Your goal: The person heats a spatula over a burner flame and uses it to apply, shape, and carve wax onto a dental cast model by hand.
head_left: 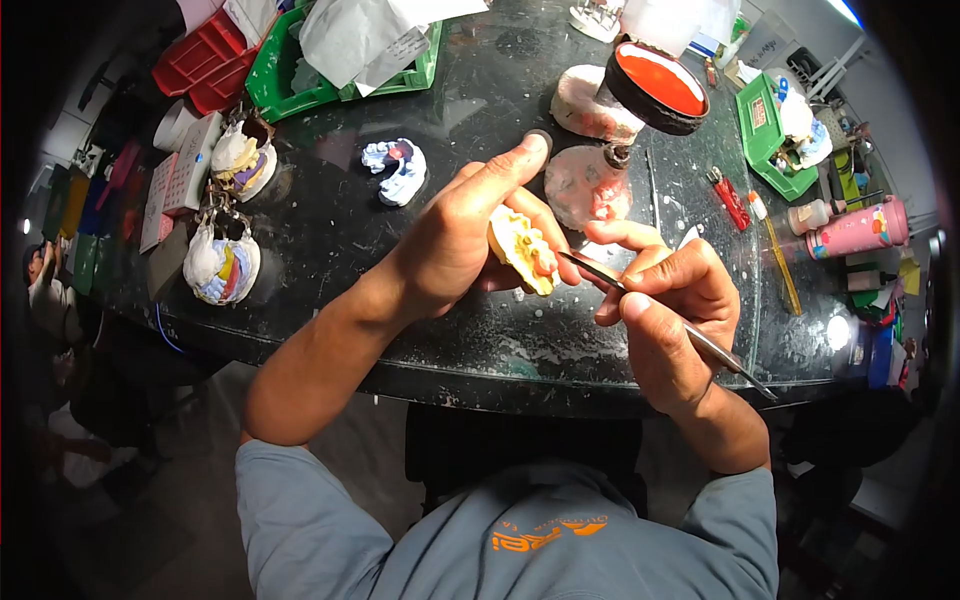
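My left hand point(450, 235) holds a yellow dental cast point(520, 248) from its left side, teeth turned toward the right. A small pink patch shows on the cast's right edge. In my right hand point(680, 315) is a thin metal dental carver point(708, 347), gripped like a pen between thumb and fingers. Its dark tip points left and lies close beside the pink patch; I cannot tell whether they touch. Beyond my fingers stands a round spirit lamp point(580, 190) with a metal burner. A black-rimmed dish of red wax point(660, 85) sits above it.
A blue-white dental cast point(405, 182) lies left of centre. Farther left are two mounted casts point(240, 165) and a calculator point(190, 165). Green trays point(275, 75) point(760, 115) occupy the back. A red-handled tool point(733, 202), a yellow stick point(782, 265) and a pink bottle point(860, 230) lie right.
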Demonstrator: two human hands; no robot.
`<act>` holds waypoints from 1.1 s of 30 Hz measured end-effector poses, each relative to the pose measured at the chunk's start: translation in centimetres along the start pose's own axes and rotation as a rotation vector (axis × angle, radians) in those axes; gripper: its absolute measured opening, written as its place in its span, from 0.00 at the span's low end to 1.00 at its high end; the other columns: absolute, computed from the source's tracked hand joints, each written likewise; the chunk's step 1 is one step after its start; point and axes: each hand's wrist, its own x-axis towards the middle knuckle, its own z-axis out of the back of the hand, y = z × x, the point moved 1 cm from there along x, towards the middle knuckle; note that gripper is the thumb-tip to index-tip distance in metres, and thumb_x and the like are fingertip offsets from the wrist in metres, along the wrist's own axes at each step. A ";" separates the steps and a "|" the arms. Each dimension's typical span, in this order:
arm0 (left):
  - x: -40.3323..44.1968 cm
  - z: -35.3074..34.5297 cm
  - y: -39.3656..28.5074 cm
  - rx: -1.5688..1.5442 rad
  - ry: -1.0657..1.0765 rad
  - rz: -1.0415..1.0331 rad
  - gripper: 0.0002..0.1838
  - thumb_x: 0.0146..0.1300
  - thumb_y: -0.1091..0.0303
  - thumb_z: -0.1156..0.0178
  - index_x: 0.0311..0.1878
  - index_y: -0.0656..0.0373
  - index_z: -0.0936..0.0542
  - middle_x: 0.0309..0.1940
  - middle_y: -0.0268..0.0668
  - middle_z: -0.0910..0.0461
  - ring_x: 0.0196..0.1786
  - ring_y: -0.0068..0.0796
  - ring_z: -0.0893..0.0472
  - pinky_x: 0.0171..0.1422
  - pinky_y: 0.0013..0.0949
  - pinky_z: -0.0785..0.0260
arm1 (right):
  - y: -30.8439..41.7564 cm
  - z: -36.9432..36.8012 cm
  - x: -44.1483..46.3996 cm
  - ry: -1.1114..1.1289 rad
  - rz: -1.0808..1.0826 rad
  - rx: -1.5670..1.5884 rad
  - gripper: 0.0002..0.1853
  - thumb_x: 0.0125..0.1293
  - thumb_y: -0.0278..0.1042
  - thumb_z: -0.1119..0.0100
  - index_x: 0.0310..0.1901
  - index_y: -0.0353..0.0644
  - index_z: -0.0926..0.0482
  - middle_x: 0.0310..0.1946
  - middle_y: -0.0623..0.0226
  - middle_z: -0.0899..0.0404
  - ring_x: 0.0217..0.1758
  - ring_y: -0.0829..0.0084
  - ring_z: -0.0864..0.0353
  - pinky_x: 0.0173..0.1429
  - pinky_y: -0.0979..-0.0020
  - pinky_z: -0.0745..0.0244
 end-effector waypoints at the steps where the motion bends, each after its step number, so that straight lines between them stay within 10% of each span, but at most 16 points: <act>1: 0.0 0.0 0.0 -0.005 0.004 -0.006 0.42 0.76 0.39 0.64 0.26 0.67 0.15 0.21 0.46 0.16 0.17 0.24 0.22 0.19 0.22 0.40 | 0.0 0.0 0.0 0.005 0.003 -0.011 0.05 0.65 0.24 0.38 0.37 0.36 0.25 0.26 0.61 0.17 0.59 0.54 0.20 0.69 0.47 0.31; 33: -0.6 0.4 -0.1 0.157 0.135 -0.229 0.39 0.78 0.49 0.64 0.26 0.71 0.15 0.23 0.49 0.17 0.27 0.31 0.20 0.37 0.28 0.29 | 0.5 0.2 -0.1 0.167 0.078 -0.107 0.06 0.63 0.21 0.39 0.41 0.37 0.23 0.27 0.57 0.18 0.63 0.49 0.26 0.66 0.45 0.24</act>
